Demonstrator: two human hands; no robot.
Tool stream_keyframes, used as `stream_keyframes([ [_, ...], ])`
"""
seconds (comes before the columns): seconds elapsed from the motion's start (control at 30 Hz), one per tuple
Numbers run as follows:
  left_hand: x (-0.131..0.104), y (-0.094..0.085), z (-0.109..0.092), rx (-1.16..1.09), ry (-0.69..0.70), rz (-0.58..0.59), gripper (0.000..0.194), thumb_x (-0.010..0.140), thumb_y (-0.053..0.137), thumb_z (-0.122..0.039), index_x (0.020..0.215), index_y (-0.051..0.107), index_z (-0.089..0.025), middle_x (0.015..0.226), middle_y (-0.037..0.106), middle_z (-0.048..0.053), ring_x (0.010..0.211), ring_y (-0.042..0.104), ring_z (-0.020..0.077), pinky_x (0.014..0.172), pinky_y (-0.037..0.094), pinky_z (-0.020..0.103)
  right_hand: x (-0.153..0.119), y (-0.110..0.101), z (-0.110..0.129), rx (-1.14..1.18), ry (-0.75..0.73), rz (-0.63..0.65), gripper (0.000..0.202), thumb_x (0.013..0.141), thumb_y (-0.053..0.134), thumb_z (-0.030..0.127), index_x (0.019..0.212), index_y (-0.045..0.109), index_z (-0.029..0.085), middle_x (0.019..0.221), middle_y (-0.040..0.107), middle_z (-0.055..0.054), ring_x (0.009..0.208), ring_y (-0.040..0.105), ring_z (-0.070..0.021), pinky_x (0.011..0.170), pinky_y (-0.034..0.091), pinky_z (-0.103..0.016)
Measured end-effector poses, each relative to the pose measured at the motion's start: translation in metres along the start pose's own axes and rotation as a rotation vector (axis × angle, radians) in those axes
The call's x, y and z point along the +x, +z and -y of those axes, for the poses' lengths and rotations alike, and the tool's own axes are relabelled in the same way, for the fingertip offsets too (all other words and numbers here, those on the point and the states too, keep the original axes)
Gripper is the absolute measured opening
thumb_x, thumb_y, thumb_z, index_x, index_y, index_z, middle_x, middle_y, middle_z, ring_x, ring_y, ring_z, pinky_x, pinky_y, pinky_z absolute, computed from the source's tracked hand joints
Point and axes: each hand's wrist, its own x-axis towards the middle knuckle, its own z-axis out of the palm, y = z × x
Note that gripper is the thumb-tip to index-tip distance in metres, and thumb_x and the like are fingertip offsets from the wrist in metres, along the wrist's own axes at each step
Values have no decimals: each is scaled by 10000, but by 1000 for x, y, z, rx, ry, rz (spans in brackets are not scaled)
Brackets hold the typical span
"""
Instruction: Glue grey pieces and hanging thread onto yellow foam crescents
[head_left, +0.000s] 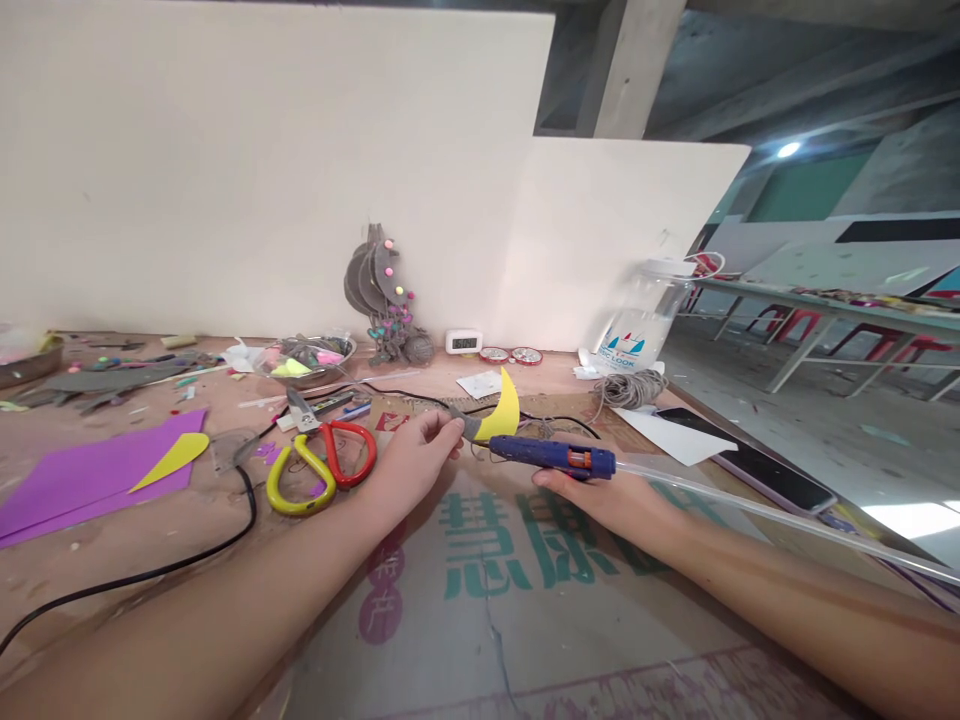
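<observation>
Between the closed fingertips of my left hand [416,455] is the grey end of a small piece with a yellow crescent [506,410] curving up from it. My right hand [600,493] is wrapped round a blue hot glue gun [536,454], whose nozzle points left and is close to the lower edge of the crescent; whether it touches I cannot tell. A long clear glue stick [750,517] runs out of the gun's back to the right. Scissors [322,470] with one yellow and one red handle lie left of my left hand.
Purple sheets [82,480] carry a yellow teardrop cutout [174,458]; a black cable [135,577] crosses nearby. Behind stand a bowl of bits [304,372], a grey beaded ornament [367,280], a small digital clock [464,341] and a bottle [641,315]. Twine [632,388] and a phone [772,468] lie right.
</observation>
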Motion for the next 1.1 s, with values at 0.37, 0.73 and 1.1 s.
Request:
stream_keyframes([
  [0.37, 1, 0, -1, 11, 8, -15, 304, 816, 451, -430, 656, 507, -177, 637, 550, -25, 603, 478, 103, 556, 329, 213, 0, 0, 0, 14, -19, -2, 318, 734, 587, 491, 930, 623, 243, 671, 606, 15, 636, 570, -162, 593, 449, -263],
  [0.73, -1, 0, -3, 4, 15, -16, 306, 818, 439, -422, 642, 495, -177, 631, 533, -25, 548, 441, 93, 504, 303, 211, -1, 0, 0, -7, 4, 1, 320, 740, 575, 496, 928, 632, 243, 713, 636, 13, 603, 555, -150, 546, 424, -245],
  [1.1, 1, 0, -2, -34, 11, -16, 298, 807, 453, -412, 628, 488, -176, 622, 540, -22, 573, 466, 101, 529, 325, 211, -2, -1, 5, -6, 38, -38, 300, 717, 592, 492, 847, 634, 226, 696, 624, 2, 655, 579, -173, 577, 463, -262],
])
